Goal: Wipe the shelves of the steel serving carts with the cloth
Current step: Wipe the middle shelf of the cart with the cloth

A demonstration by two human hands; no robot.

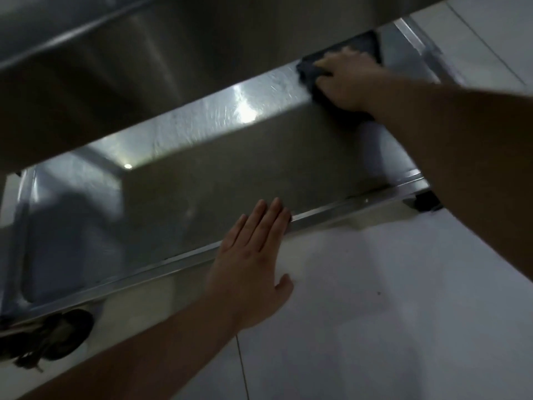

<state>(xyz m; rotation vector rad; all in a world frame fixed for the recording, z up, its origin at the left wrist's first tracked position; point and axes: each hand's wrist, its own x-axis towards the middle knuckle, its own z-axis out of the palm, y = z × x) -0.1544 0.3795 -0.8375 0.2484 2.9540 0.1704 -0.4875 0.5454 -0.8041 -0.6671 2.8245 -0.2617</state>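
Observation:
I look down at the bottom shelf (202,174) of a steel serving cart, partly shaded by the shelf above (144,53). At the shelf's far right end, my right hand (350,77) presses a dark cloth (310,67) flat onto the steel. The cloth shows beyond and beside the fingers. My left hand (253,264) lies with straight fingers on the shelf's near rim (346,207) and holds nothing. Streaky wipe marks show on the lit strip of the shelf.
Pale tiled floor (375,313) lies in front of and to the right of the cart. A black caster wheel (60,333) sits under the near left corner and another (427,202) under the near right corner.

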